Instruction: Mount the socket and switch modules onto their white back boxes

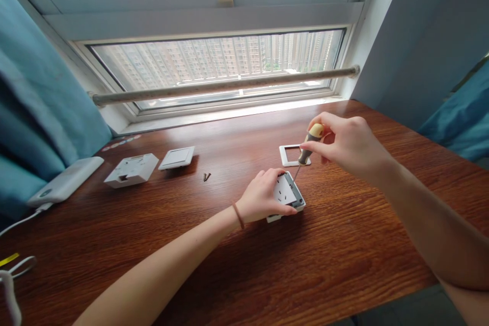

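My left hand (263, 196) grips a white wall socket (288, 194) lying on the wooden table (229, 254), fingers wrapped round its left side. My right hand (346, 145) pinches a screwdriver (310, 145) with a yellow and grey handle. Its thin shaft points down onto the socket's upper right part. A white square cover frame (284, 155) lies just behind the socket, partly hidden by the screwdriver handle.
Two small screws (207, 177) lie left of the socket. Further left are a white switch plate (177, 158), a white mounting box (131, 169) and a white power bank (66, 181) with a cable. Teal curtains (34, 112) hang on both sides; a window is behind.
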`<state>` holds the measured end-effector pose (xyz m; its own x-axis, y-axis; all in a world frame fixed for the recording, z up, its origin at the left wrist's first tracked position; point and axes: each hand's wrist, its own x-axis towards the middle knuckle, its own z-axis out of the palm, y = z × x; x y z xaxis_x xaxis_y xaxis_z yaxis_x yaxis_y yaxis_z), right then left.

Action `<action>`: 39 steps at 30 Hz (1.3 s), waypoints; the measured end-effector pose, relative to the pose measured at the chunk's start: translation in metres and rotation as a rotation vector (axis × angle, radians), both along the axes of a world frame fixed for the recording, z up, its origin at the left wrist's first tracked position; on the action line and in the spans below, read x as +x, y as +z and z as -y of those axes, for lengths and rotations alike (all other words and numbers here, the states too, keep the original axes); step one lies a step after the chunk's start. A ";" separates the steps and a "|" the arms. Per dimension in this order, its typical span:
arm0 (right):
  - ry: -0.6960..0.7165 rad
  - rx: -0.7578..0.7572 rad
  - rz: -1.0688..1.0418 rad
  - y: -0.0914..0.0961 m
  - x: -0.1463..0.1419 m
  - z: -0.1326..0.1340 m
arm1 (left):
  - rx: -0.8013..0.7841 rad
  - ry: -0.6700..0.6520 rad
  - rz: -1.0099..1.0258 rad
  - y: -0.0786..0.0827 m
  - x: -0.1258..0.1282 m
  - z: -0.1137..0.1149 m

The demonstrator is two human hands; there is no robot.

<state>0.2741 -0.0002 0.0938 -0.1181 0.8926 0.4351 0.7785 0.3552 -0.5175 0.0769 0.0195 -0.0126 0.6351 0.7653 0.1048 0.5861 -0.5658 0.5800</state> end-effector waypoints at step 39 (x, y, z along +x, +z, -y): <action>0.295 -0.376 -0.380 -0.009 -0.004 -0.010 | -0.009 0.005 0.005 0.002 -0.001 0.001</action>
